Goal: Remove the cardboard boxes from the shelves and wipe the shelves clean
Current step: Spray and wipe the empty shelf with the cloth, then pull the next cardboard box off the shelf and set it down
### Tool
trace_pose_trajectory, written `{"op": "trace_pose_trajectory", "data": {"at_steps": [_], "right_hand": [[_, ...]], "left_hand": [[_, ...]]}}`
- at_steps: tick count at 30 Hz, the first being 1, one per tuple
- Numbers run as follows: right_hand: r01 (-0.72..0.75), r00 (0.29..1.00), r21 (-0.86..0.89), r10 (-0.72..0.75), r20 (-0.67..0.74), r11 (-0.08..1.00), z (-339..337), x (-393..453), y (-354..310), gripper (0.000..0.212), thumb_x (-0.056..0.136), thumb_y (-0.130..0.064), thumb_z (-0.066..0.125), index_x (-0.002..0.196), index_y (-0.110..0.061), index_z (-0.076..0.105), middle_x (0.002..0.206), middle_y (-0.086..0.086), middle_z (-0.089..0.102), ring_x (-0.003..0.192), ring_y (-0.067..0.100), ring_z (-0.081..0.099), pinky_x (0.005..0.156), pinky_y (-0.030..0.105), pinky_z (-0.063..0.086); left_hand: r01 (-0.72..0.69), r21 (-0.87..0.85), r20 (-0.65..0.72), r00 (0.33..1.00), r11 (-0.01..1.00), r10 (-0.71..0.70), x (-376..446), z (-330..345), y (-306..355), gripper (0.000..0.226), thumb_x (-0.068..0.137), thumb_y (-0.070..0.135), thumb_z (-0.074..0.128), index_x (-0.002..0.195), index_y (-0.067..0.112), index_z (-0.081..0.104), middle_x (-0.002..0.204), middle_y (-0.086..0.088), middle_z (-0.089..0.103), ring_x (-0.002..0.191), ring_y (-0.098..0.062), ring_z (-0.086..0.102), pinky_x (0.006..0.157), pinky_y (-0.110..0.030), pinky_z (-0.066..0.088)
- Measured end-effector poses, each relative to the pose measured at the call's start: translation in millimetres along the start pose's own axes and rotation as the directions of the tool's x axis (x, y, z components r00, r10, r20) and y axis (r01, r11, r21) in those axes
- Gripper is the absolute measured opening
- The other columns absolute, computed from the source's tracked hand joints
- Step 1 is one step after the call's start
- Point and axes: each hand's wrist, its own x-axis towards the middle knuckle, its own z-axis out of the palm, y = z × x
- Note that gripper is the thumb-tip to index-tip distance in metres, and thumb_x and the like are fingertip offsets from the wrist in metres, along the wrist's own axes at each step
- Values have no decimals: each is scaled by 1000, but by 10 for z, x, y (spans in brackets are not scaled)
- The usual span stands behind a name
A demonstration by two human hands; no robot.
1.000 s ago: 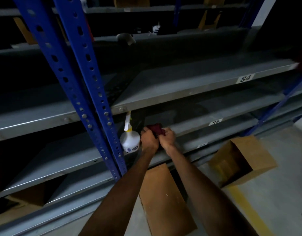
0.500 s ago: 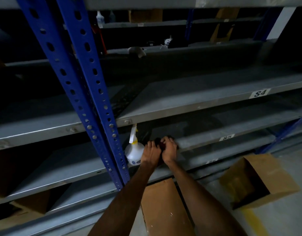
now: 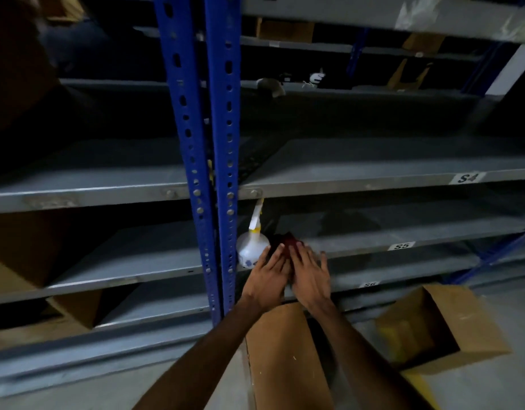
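While both hands lie flat, fingers straight, on the dark red cloth (image 3: 289, 242) at the S5 shelf (image 3: 403, 232) front beside the spray bottle (image 3: 250, 250), long overlapping strokes rightward should wipe best; left hand (image 3: 265, 284), right hand (image 3: 310, 279).
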Motion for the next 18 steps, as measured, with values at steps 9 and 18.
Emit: {"op": "trace_pose_trajectory", "data": {"at_steps": [9,18], "right_hand": [[474,875,-61,-462,145,878,476,-1251,-2129,39,59,-42,72,93,-23,76,93,1,68,91,23,63,86,43,40],[802,491,279,-849,196,529,113,-2934,-5722,28,92,-29,61,118,-21,67,119,4,63,113,27,59,98,40,42]], "left_hand": [[418,-197,373,869,887,-326,-2733,379,-753,58,80,41,43,126,10,62,124,-12,66,134,-31,48,111,-44,37],[963,-158,407,266,220,-874,-6580,168,-1403,36,88,24,51,121,16,59,118,-12,66,117,-30,54,97,-39,38]]}}
